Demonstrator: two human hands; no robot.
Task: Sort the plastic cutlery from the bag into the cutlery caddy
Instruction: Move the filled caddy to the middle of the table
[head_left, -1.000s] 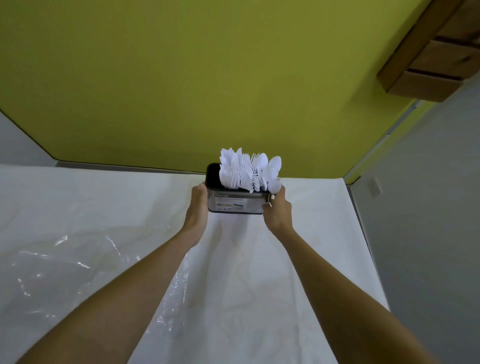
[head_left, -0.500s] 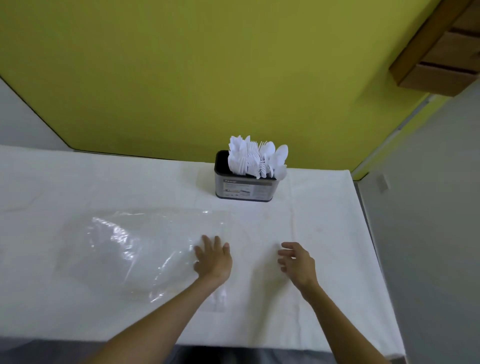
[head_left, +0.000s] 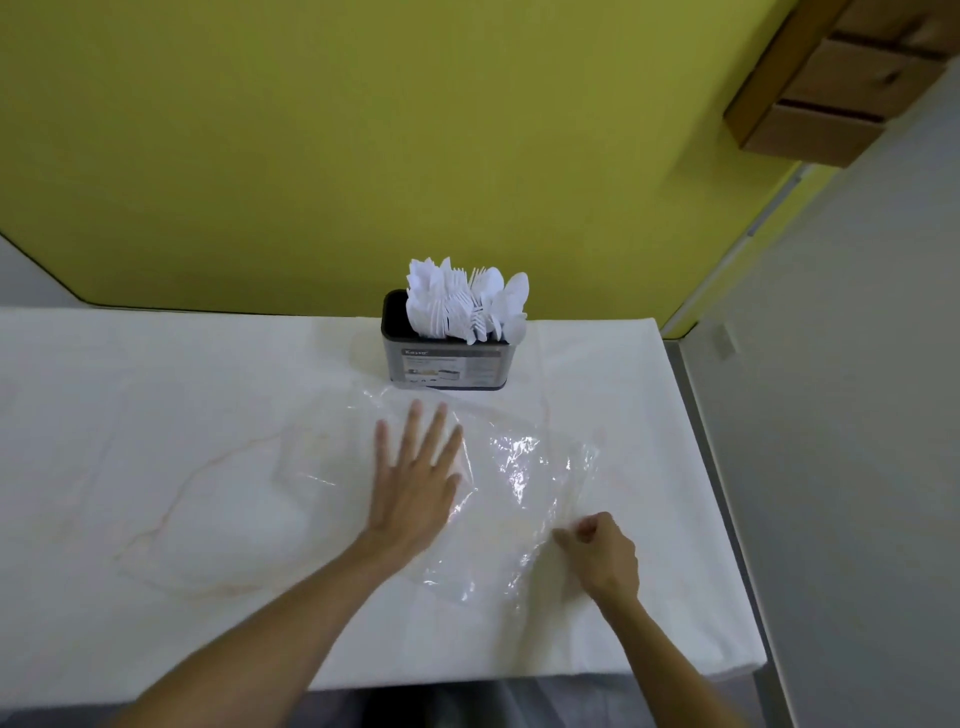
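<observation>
The dark grey cutlery caddy (head_left: 449, 364) stands upright at the back of the table, against the yellow wall. White plastic cutlery (head_left: 467, 309) sticks up out of it, packed toward its right side. A clear plastic bag (head_left: 519, 467) lies flat and crumpled on the table in front of the caddy; it looks empty. My left hand (head_left: 415, 483) rests flat on the bag's left part, fingers spread. My right hand (head_left: 602, 553) pinches the bag's right edge with curled fingers.
The table (head_left: 156, 441) has a white marbled top; its right edge runs beside a grey wall (head_left: 857, 415) and its near edge is below my forearms. A wooden shelf (head_left: 841, 88) hangs at the upper right.
Both hands let go of the caddy and drew back to the bag. The bag has shifted right, in front of the caddy, with my left hand flat on it and my right hand pinching its edge.
</observation>
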